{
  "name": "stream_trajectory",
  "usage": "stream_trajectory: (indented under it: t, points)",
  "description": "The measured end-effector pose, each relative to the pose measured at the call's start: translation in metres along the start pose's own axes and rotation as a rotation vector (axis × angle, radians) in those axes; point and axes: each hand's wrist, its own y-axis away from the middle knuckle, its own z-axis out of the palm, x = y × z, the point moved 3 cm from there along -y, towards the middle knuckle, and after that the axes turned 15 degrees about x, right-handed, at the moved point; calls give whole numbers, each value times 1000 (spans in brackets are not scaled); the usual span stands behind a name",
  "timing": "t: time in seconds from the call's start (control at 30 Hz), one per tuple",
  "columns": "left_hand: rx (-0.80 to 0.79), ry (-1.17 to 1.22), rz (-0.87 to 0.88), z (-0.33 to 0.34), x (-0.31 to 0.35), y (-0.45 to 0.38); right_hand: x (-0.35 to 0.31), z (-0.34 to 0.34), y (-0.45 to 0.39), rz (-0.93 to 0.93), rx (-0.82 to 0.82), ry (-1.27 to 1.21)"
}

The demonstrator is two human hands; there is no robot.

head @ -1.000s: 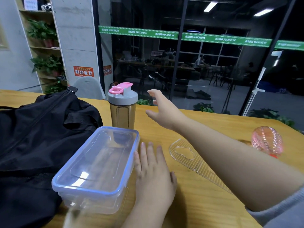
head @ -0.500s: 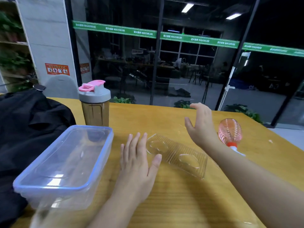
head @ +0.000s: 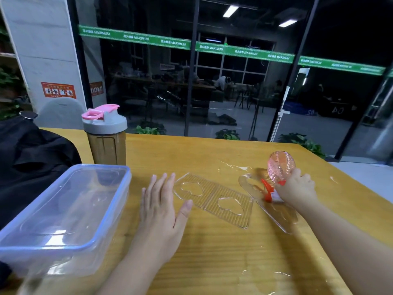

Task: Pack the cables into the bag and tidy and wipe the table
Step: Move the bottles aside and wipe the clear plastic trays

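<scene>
Fingers of the left hand (head: 161,206) lie straight and slightly spread, palm down on the yellow wooden table (head: 212,248), with the thumb angled out toward the clear ribbed plastic tray with heart-shaped cutouts (head: 214,199) that lies flat just beside it. Over on the right side, the right hand (head: 296,187) has its fingers curled round the neck of the pink ribbed plastic spray bottle (head: 280,167) — the bottle is tilted, its rounded body pointing up and away from the person, its red trigger (head: 266,188) sticking out toward the left below the knuckles. Under that hand lies a second clear plastic piece (head: 274,211), partly hidden by the wrist, so its full outline cannot be told. Wet-looking shiny streaks (head: 234,166) show on the tabletop behind the bottle and near the front right edge. To the left of the flat hand sits the clear rectangular plastic storage box with a blue-rimmed lid (head: 63,211), lid on; what it holds, if anything, cannot be made out through the lid. Behind it stands the brown translucent shaker bottle with a grey cap and pink flip lid (head: 105,135), upright. The black fabric bag (head: 32,162) rests on the table's far left side, touching the box's corner — no cables can be seen from this view. Beyond the table runs a dark glass wall with a green printed strip (head: 212,46).
</scene>
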Motion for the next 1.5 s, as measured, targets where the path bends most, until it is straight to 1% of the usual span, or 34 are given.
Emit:
stream_trajectory:
  t: [0.07,0.13,0.37,0.47,0.6,0.73,0.87,0.97,1.03,1.13,1.33,1.5]
  points:
    - [-4,0,-5,-1,0,0,4,2,-1,62,-73,-7]
    - [-3,7,-7,-2,0,0,5,2,-2,95,-103,-36]
    - [14,36,-8,-3,0,-2,5,-2,-4,192,-153,-202]
    - [24,62,-30,-3,0,-2,5,-6,-7,262,-161,-343]
    - [31,62,-34,-5,0,-3,1,-17,-9,288,-185,-436]
    - [27,60,-28,-5,1,-3,0,-22,-8,278,-100,-588]
    - [28,68,-48,-4,-1,-2,-8,-19,-2,150,-44,-646]
    - [25,63,-63,-4,-2,-3,-26,-22,1,67,-59,-732]
    - [13,54,-70,-4,-3,-3,-45,-26,8,-8,-120,-764]
    - [-4,49,-86,-4,-3,-2,-77,-30,26,-75,-272,-797]
    - [-58,10,-139,0,-5,-1,-135,-30,74,-7,-665,-929]
    - [-74,-20,-177,4,-7,-1,-170,-31,102,-30,-862,-927]
